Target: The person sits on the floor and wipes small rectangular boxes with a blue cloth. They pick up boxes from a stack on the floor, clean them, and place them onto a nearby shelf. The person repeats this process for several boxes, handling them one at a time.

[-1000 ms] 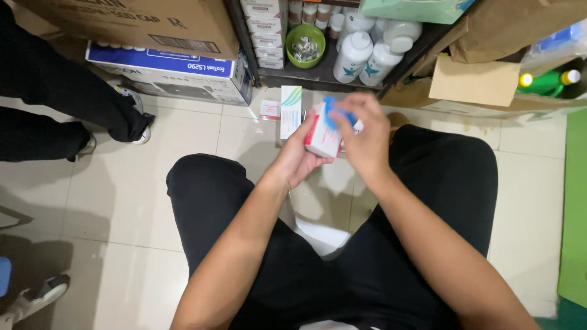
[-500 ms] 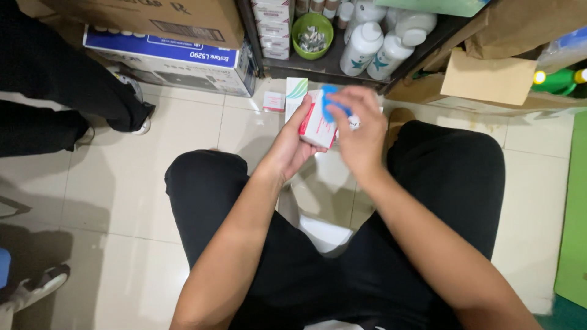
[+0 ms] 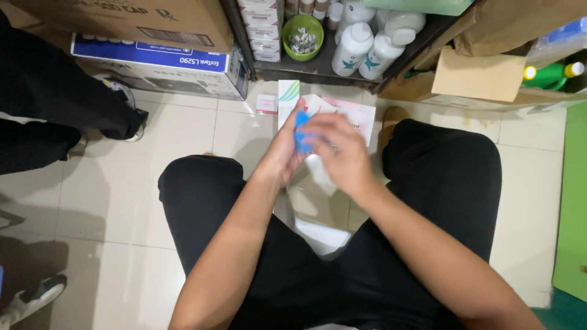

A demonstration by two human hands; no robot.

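I sit with both knees apart over a tiled floor. My left hand (image 3: 286,150) and my right hand (image 3: 340,153) meet in front of me around a small blue object (image 3: 301,131) and a white and pink flat box (image 3: 351,115). My left fingers curl under the blue object; my right hand covers it from the right. A white box with a green stripe (image 3: 287,98) lies on the floor just beyond my hands, beside a small pink and white packet (image 3: 266,104).
A low shelf ahead holds white bottles (image 3: 353,44), a green bowl of small packets (image 3: 302,38) and stacked boxes (image 3: 260,27). A blue and white carton (image 3: 153,66) stands at the left, brown cardboard boxes (image 3: 483,73) at the right. Another person's dark-trousered legs (image 3: 49,104) are at far left.
My hands have dropped a little and closed together; the right hand now covers more of the pink and white box, and the blue object sits between both hands.
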